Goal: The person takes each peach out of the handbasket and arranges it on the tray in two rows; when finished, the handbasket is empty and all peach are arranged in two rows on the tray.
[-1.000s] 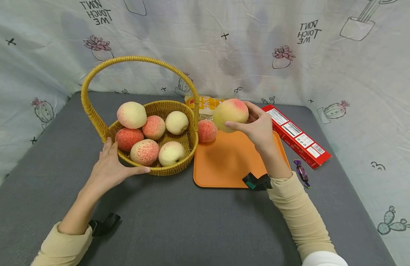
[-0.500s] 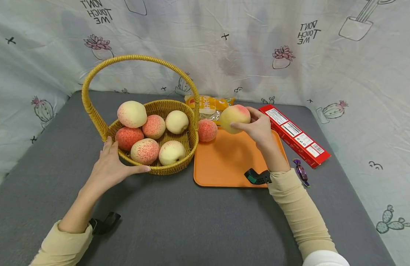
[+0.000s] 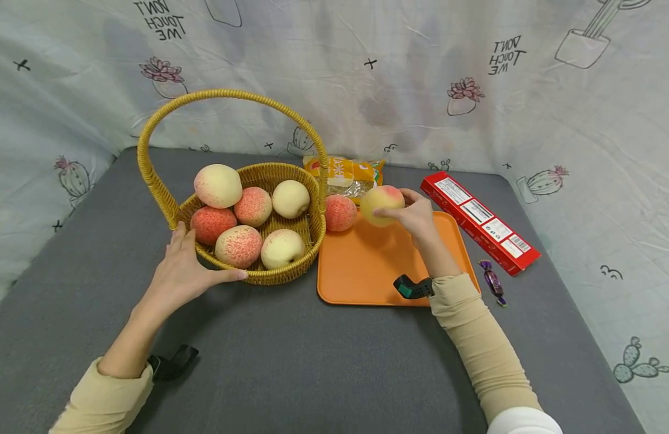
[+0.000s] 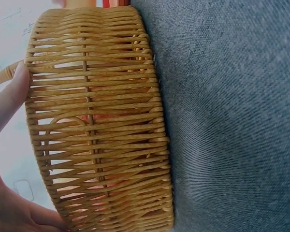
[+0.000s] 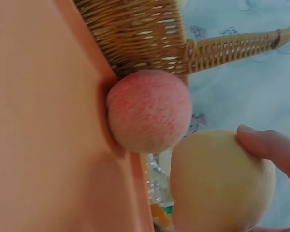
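A yellow wicker basket with a tall arched handle stands on the left of the table, holding several pink and cream peaches. My left hand rests spread against the near left side of the basket, its thumb and fingertips on the rim. My right hand grips a yellow peach with a pink blush, thumb on the near side, above the far part of an orange tray. On the tray's far left corner, beside the basket, sits a pink peach.
Behind the tray lies an orange printed plastic packet, partly hidden by the basket handle and peaches. To the right are a long red box and a purple wrapped candy. A patterned curtain hangs beyond the grey table.
The right hand has lowered toward the tray with the yellow peach, uncovering more of the packet behind. My left hand stays on the basket rim.
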A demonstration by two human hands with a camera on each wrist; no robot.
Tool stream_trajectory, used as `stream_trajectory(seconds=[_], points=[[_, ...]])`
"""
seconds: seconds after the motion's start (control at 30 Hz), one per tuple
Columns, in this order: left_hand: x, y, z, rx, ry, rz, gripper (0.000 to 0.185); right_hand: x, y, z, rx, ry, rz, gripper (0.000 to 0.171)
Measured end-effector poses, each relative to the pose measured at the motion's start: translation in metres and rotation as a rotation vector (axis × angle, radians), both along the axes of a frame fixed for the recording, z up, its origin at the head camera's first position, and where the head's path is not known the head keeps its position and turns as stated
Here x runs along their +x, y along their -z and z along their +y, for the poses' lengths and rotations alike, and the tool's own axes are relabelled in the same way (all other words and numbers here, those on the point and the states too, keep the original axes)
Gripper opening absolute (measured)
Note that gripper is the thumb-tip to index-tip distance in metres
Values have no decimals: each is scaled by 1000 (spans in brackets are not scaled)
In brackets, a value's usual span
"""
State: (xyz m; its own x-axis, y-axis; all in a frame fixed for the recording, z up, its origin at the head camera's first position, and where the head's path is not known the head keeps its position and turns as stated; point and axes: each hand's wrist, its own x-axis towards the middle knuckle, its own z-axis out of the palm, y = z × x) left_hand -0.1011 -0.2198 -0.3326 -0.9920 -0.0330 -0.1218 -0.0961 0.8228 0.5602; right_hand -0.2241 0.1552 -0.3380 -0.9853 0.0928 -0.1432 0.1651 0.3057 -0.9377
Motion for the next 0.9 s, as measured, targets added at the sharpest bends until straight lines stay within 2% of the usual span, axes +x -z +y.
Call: stream_trajectory(seconds=[0.3,0.43,0.63,0.8,0.9], points=[[0,-1,1,-2,-7,5,134,-6,13,-2,110,-60,-73,76],[1,-1,1,-6,-10,0,134,-9,18,-1,110,-146,-111,80],[-1,-1,0,-16,-5,-1,133,-14,20,5,91,-289,-92,89],[0,-1,1,-20,-8,-3,133,-21,20,8,57,-365,-125,91],[1,-1,2,-17,-9,-6,133,-20,18,9,104,-397,-121,93]])
